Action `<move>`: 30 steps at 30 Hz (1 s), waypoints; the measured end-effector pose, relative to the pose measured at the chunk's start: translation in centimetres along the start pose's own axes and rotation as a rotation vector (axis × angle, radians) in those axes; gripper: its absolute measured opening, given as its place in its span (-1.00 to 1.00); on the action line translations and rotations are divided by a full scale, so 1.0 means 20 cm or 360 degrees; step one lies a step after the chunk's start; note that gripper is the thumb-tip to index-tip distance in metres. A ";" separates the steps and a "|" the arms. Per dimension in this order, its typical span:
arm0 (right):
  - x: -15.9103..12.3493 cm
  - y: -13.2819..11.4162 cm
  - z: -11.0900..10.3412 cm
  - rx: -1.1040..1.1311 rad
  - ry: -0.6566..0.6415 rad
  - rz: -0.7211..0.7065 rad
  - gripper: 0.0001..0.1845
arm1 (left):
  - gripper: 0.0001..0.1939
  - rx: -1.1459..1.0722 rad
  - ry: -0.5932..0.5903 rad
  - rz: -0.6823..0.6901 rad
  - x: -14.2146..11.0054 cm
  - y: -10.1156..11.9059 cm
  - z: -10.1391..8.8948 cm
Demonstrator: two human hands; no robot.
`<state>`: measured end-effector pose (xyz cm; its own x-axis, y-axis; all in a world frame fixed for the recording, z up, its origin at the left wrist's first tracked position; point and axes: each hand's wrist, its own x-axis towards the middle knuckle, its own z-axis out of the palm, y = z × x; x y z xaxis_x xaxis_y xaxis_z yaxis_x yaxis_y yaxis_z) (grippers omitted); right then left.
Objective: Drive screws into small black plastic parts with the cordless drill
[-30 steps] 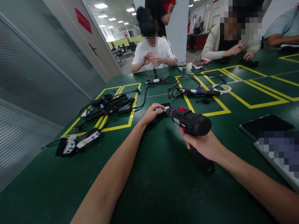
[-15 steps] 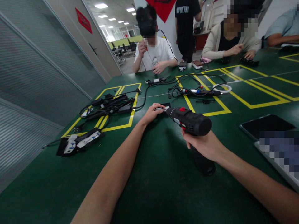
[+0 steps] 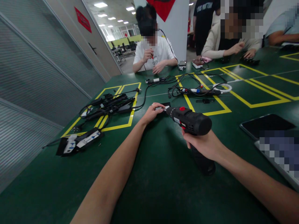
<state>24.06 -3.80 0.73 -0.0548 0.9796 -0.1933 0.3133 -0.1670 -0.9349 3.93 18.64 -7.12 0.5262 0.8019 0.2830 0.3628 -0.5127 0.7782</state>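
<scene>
The cordless drill (image 3: 190, 122) sits at centre frame, body level above the green table (image 3: 149, 186), nose pointing toward 10 o'clock and its base resting on or just over the tabletop. The right hand (image 3: 205, 144) is wrapped closed round the drill's grip; whether a finger presses the trigger cannot be told. At the nose, the left hand (image 3: 151, 112) pinches a small black part (image 3: 163, 107) between fingertips, holding it on the table with the drill's bit meeting it. Judged from this contact, the driving work is in hand rather than finished: tool and part are aligned and engaged, but whether a screw is seated or only started is too small to see. At 9 o'clock from the part lies a tangle of black cables (image 3: 109, 105) within a yellow-marked box; at 8 o'clock, a flat black unit (image 3: 79, 141) with white labels. At 1 o'clock lie more cables with a white ring (image 3: 221, 88). At 3 o'clock is a dark tablet (image 3: 266, 124). Other people work at the far edge.
</scene>
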 end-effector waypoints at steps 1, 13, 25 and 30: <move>0.00 0.00 0.00 0.0015 -0.0003 -0.0001 -0.94 | -0.74 0.0000 -0.0003 0.0001 0.00 0.00 0.00; 0.00 0.01 -0.01 0.0059 -0.0027 -0.0006 -0.92 | -0.72 0.0047 -0.0003 0.0058 0.00 -0.01 0.00; -0.01 0.00 -0.01 0.0088 -0.0058 -0.0021 -0.92 | -0.71 0.0095 -0.0018 0.0106 0.00 -0.01 -0.01; -0.01 -0.01 -0.01 0.0034 -0.0038 0.0007 -0.93 | -0.70 0.0108 -0.0026 0.0140 0.00 -0.01 -0.01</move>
<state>24.12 -3.94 1.04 -0.0764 0.9759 -0.2045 0.2935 -0.1740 -0.9400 3.67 18.75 -7.26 0.5706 0.7480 0.3391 0.3656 -0.6011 0.7106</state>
